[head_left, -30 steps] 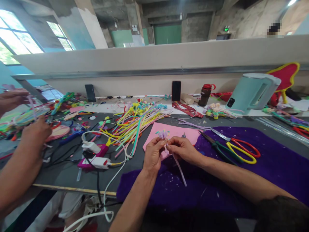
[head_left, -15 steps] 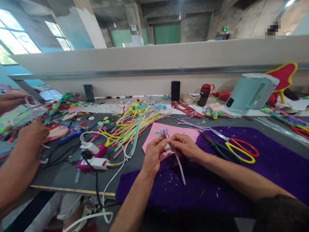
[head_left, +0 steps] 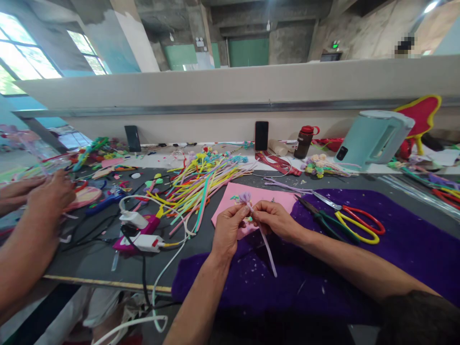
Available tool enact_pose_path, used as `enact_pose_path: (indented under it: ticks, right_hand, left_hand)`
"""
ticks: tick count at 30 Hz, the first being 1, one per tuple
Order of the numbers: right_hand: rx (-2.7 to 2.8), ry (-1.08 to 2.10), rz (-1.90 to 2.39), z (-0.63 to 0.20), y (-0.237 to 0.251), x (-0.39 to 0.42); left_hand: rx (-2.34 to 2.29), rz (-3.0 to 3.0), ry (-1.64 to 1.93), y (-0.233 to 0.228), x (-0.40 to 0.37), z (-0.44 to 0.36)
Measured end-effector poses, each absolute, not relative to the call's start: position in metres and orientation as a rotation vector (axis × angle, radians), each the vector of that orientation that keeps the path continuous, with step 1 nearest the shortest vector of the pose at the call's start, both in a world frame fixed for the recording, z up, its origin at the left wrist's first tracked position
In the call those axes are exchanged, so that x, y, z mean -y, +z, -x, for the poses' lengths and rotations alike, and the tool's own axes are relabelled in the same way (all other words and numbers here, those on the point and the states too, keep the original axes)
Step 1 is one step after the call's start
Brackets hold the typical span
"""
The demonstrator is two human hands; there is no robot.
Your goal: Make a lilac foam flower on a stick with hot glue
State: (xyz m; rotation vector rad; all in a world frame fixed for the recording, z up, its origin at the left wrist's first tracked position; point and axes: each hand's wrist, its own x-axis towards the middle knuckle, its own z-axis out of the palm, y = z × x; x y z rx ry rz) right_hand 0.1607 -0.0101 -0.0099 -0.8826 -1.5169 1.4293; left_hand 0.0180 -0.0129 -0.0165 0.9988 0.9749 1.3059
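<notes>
My left hand and my right hand meet over the edge of a pink sheet, both pinching a thin lilac pipe-cleaner stem. A small lilac flower head tops the stem just above my fingertips. The stem's loose end hangs down over the purple felt cloth. My thumbs and forefingers hide the middle of the stem.
A pile of coloured pipe cleaners lies left of the pink sheet. Scissors and dark pliers rest on the cloth. A glue gun with cables, a phone, a bottle, a kettle. Another person's hand works at left.
My hands have kept their grip and barely shifted; the flower head sits slightly higher. The neighbour's raised hand at far left has come down to the table.
</notes>
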Motion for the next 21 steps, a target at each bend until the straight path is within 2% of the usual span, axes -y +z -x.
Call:
enact_pose_path:
  ticks: [13,21]
  right_hand:
    - [1.464,1.435,0.881,-0.163,-0.007,0.01]
    - [1.116,1.895,0.633,-0.173,-0.007,0.0]
  left_hand:
    - [-1.093,-1.122,1.321,-0.012,0.016,-0.019]
    - [-0.918,-0.992,1.265,-0.007,0.018,-0.018]
